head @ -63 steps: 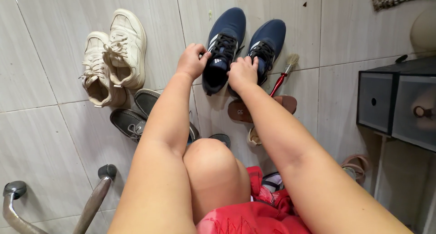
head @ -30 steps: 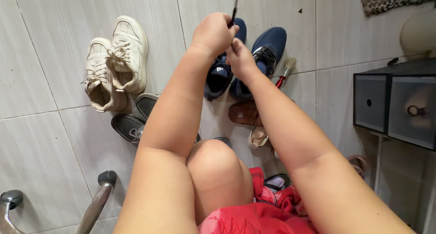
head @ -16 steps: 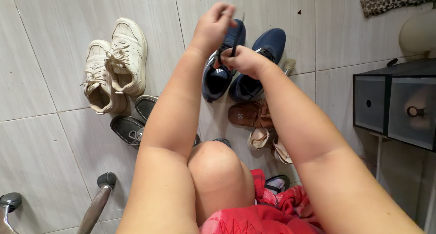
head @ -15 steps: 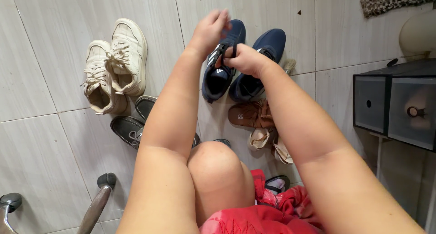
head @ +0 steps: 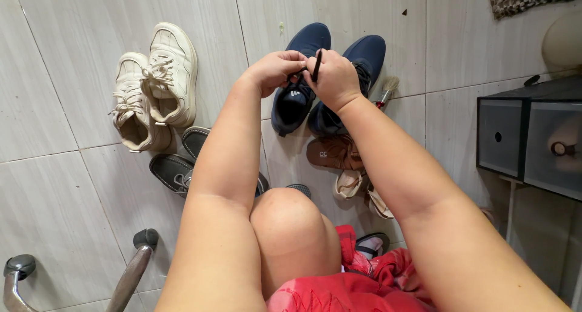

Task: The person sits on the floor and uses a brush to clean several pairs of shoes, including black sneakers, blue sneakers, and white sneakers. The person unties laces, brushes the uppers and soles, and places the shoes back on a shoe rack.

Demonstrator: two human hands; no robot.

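Black shoelace (head: 316, 65) runs up from the left navy sneaker (head: 298, 82) and sits pinched in our right hand (head: 332, 80), directly above that shoe on the tiled floor (head: 73, 185). Our left hand (head: 274, 69) is closed on the lace area at the sneaker's tongue, knuckles touching the right hand. We see the second navy sneaker (head: 359, 63) just beside the first, partly covered by the right hand and wrist.

Surrounding items: a pair of cream sneakers (head: 154, 85) lies well apart to the left; dark slip-on shoes (head: 176, 160) sit under the left forearm; a brown sandal (head: 330, 154) and beige flats (head: 354, 185) lie beneath the right forearm. A red-handled brush (head: 385, 91) rests just beside the right navy sneaker. Dark storage boxes (head: 527, 136) stand at the right edge, and a metal chair leg (head: 130, 269) shows at lower left.

Both forearms extend forward over our raised knee (head: 291, 227) and converge at the lace, wrists bent slightly inward.

Open floor lies beyond the sneaker toes and between the cream pair and the navy pair. To the right, the boxes limit room.
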